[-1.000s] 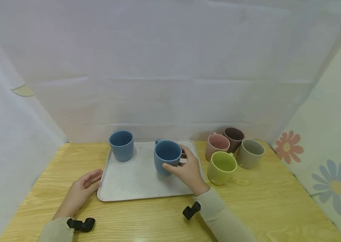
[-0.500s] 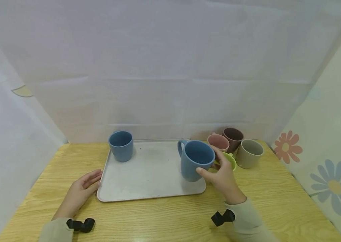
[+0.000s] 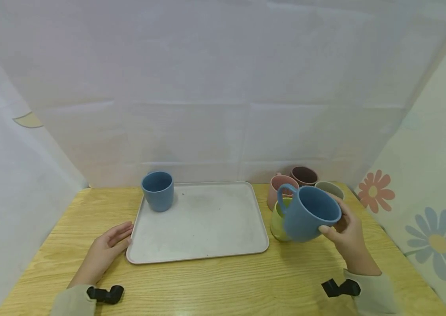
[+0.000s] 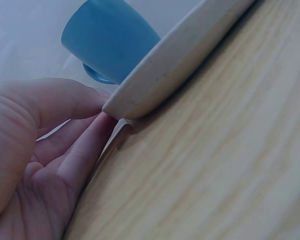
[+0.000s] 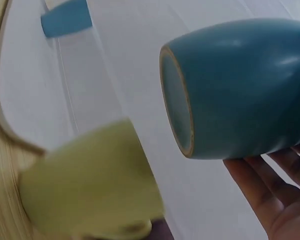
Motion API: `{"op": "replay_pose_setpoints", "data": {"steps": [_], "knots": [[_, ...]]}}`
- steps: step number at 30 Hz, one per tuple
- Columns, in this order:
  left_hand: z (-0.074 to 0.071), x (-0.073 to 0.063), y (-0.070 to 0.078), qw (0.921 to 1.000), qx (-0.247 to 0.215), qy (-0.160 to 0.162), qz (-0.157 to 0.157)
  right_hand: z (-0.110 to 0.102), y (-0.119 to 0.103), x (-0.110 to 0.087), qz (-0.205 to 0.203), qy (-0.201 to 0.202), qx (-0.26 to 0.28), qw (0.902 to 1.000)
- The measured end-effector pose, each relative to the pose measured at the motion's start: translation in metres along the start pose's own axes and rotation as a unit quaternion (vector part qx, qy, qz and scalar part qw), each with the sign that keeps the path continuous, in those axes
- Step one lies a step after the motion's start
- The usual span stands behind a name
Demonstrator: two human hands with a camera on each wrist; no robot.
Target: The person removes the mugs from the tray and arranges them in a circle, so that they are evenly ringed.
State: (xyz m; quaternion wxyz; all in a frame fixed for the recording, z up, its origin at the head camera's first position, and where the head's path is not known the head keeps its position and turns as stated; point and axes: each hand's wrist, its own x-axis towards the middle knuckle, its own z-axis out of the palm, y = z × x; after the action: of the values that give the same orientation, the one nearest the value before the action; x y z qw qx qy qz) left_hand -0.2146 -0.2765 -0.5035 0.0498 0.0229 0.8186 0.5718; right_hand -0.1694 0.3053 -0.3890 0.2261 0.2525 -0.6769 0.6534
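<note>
My right hand [image 3: 349, 237] grips a blue mug [image 3: 306, 217] by its body, thumb near the rim. That mug is tilted, handle pointing left, and is lifted over the table beside a yellow-green mug [image 3: 279, 226]. In the right wrist view its bare base faces the camera, with my fingers [image 5: 270, 185] under its side. My left hand [image 3: 106, 248] lies at the left edge of the light grey tray [image 3: 199, 232]. The left wrist view has the thumb at the tray's rim and a finger against its lower edge. A second blue mug [image 3: 158, 192] stands on the tray's back left corner.
Right of the tray, a pink mug [image 3: 274, 193], a dark brown mug [image 3: 304, 175] and a grey mug [image 3: 329, 189] stand close together at the back. The lifted mug partly covers the yellow-green one in the head view. A white sheet [image 3: 191, 109] hangs behind the wooden table [image 3: 207, 285].
My right hand has carried the blue mug from the tray rightward, past its right edge, and the mug has tilted. My left hand and the tray have stayed put.
</note>
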Motion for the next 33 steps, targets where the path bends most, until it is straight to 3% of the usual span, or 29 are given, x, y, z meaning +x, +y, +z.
{"op": "replay_pose_setpoints", "data": {"steps": [7,15,23,33], "knots": [[0.001,0.002,-0.001,1.0000,0.001,0.000,-0.001,-0.054,-0.005,-0.013,0.033,0.003,-0.014,0.9994],[0.002,0.005,0.000,1.0000,0.003,0.004,0.006,-0.099,0.005,-0.032,0.071,-0.001,-0.026,0.9972],[0.002,0.005,-0.004,1.0000,0.003,0.003,0.003,-0.125,0.032,-0.048,0.122,-0.005,-0.020,0.9923],[0.000,0.003,-0.007,0.9998,0.017,0.006,-0.004,-0.141,0.054,-0.051,0.164,-0.035,-0.045,0.9849]]}}
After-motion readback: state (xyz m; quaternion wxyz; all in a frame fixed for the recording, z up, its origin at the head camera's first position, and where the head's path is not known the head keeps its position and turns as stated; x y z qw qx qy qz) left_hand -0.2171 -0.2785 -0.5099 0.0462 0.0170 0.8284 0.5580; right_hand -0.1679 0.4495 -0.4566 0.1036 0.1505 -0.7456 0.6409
